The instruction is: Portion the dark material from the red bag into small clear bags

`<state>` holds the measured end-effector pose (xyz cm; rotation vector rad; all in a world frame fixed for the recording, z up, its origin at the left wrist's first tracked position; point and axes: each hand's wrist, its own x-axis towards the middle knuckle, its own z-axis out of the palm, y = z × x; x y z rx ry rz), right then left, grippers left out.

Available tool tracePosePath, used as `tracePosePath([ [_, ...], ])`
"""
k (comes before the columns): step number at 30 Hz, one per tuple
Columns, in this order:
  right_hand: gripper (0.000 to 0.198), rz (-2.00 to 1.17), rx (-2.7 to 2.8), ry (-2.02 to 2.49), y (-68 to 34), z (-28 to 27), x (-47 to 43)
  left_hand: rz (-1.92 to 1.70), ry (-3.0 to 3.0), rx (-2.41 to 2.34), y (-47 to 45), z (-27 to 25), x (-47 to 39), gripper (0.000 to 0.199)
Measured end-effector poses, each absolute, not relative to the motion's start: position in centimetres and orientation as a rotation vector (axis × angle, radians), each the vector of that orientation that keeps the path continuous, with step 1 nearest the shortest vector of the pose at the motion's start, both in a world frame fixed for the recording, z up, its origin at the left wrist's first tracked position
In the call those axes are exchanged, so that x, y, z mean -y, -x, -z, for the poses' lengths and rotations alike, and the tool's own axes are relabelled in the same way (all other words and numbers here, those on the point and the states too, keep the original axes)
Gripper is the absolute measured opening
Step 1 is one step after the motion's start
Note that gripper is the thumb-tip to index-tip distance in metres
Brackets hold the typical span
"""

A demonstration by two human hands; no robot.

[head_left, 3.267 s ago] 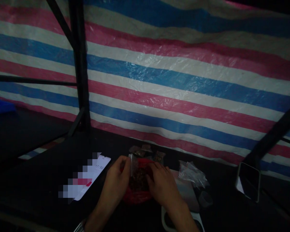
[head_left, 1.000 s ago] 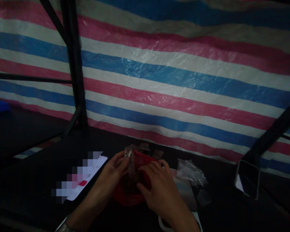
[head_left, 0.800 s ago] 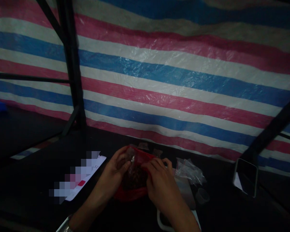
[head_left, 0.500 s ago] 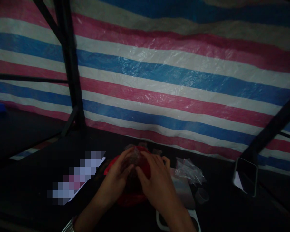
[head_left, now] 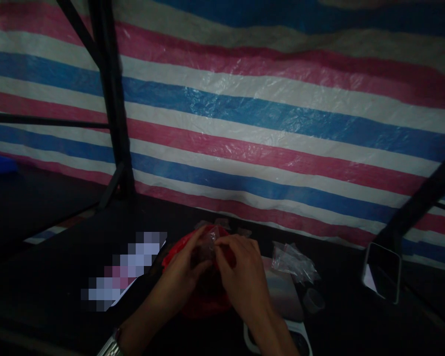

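Both hands meet over a red plastic bag (head_left: 207, 309) that stands open on the dark table, with dark contents hard to make out. Between my fingers is a small clear plastic bag (head_left: 212, 237). My left hand (head_left: 183, 269) curls round its left side, thumb toward the middle. Thumb and fingertips of my right hand (head_left: 243, 267) pinch its upper right edge. Whatever lies inside the small bag is too dark to tell. Right of my right hand is a kitchen scale (head_left: 284, 291) with a shiny plate, partly covered by the wrist.
Clear plastic bags (head_left: 294, 262) lie in a pile right of the scale, beside a small round clear cup (head_left: 313, 300). A phone (head_left: 381, 272) leans against a dark post farther right. A blurred printed packet (head_left: 126, 272) lies left. Striped plastic sheeting (head_left: 263, 123) hangs behind.
My right fingers have drawn together into a pinch at the small clear bag's edge. The left hand stays round it. The whole view has shifted slightly.
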<state>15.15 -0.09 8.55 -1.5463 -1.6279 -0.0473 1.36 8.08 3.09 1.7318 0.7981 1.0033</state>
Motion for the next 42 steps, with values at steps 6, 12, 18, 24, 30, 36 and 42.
tracePosePath([
  [6, 0.024, 0.046, 1.621, 1.565, -14.9, -8.6, 0.2, -1.027, -1.775, -0.884, -1.2, -3.5, -8.3, 0.075],
  [12, 0.023, -0.017, 1.564, 1.582, -15.1, -8.7, 0.2, -1.022, -1.819, -0.872, -0.9, -3.0, -8.5, 0.069],
  [18, 0.026, -0.008, 1.588, 1.627, -15.1, -9.0, 0.5, -1.046, -1.838, -0.893, -0.8, -3.3, -8.7, 0.065],
  [24, 0.024, -0.075, 1.602, 1.617, -15.5, -8.7, 0.6, -1.051, -1.838, -0.914, -0.6, -3.7, -8.5, 0.057],
  [30, 0.023, -0.068, 1.578, 1.6, -16.5, -8.8, 0.8, -1.056, -1.821, -0.89, -0.6, -4.2, -8.1, 0.046],
  [36, 0.035, 0.02, 1.728, 1.497, -16.9, -8.8, 1.0, -1.078, -1.84, -0.832, -0.8, -4.4, -7.6, 0.039],
  [42, 0.026, 0.258, 1.122, 1.76, -21.3, -10.3, 0.9, -1.343, -1.82, -0.939, 0.1, -6.8, -7.0, 0.042],
])
